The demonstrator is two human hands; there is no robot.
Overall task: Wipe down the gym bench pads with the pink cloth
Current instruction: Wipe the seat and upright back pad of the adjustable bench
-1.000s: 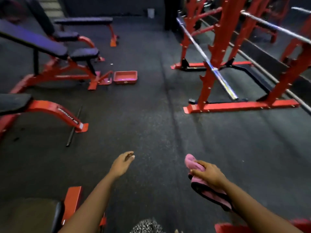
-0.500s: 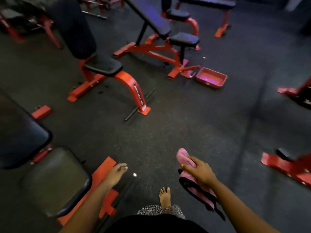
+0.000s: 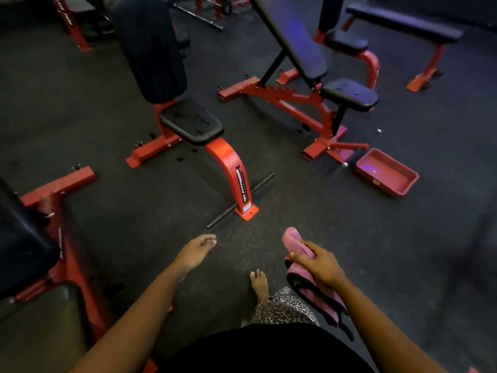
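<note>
Right hand (image 3: 320, 262) grips pink cloth (image 3: 293, 239), left hand (image 3: 196, 250) relaxed and empty, nearest bench pad (image 3: 24, 238) cut off at left, red leg label (image 3: 240, 185) barely legible.

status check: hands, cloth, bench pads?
Left hand open, empty. Right hand grips pink cloth, off any pad. Seat pad ahead; black bar lies on floor before it.
</note>
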